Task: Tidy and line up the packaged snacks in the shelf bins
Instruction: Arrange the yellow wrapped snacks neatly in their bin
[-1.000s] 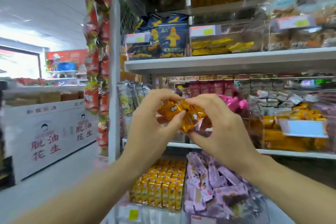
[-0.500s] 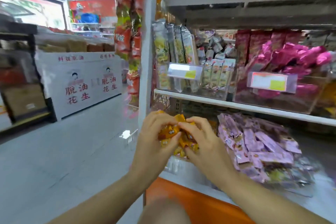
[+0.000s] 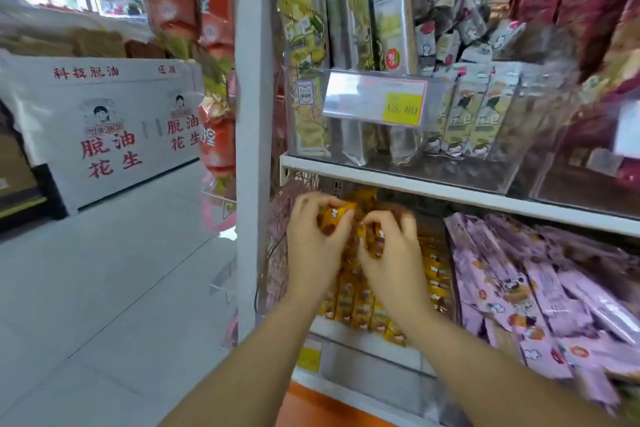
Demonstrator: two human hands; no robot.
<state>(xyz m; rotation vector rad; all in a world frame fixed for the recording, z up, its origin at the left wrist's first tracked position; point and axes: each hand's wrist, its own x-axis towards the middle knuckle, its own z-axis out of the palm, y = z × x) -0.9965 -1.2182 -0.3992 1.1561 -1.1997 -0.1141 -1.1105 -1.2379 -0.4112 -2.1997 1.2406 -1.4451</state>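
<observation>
Both my hands reach into the lower-shelf bin of orange snack packets (image 3: 363, 308). My left hand (image 3: 311, 246) grips one orange packet (image 3: 334, 215) at its top. Close beside it, my right hand (image 3: 391, 253) pinches more orange packets (image 3: 372, 236). The packets in the bin stand in rows under my wrists. To the right lies a heap of pink snack packets (image 3: 540, 281), loosely piled. Motion blur softens the hands.
A white shelf board (image 3: 450, 191) sits just above my hands. Clear bins (image 3: 485, 156) on it hold tall green and silver packets behind a price tag (image 3: 375, 100). A white upright post (image 3: 251, 149) stands left, with hanging red snack bags (image 3: 214, 135). Grey floor (image 3: 104, 288) spreads left.
My view has dropped and moved closer to the lower shelf. Both hands have carried the orange packets down from in front of the middle shelf into the orange packet bin.
</observation>
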